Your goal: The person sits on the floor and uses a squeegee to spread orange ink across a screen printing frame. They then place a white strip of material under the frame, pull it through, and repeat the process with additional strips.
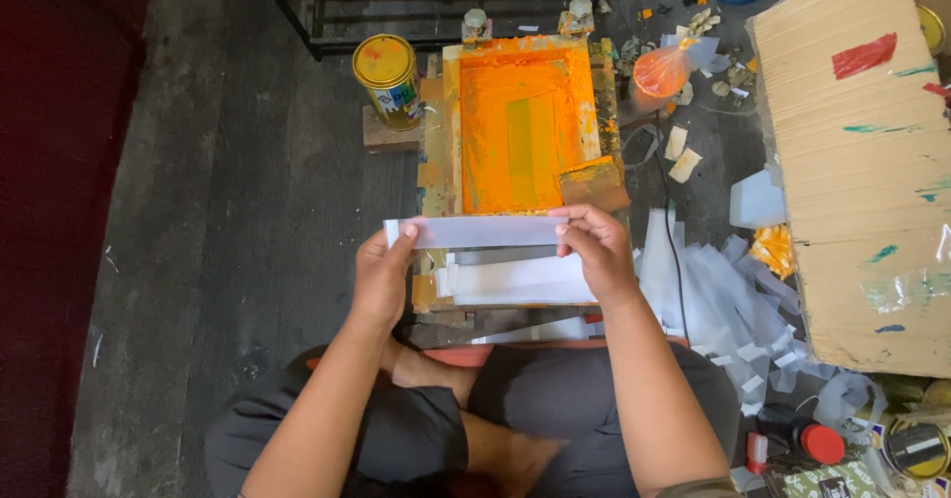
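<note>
A long white plastic strip (485, 231) is stretched between my hands. My left hand (383, 272) pinches its left end and my right hand (594, 250) pinches its right end. The strip hangs just over the near edge of a wooden screen-printing frame (449, 131) whose mesh is covered in orange ink (495, 126). A squeegee (592, 183) smeared with orange lies at the frame's near right corner. More white strips (515, 280) lie on the base board under my hands. I sit cross-legged on the floor.
A yellow paint can (387, 80) stands left of the frame. An orange-filled plastic bag (662, 70) lies to the right. A large cardboard sheet (862, 161) fills the right side, with a heap of strips (723, 300) and a red-capped bottle (807, 441) near it.
</note>
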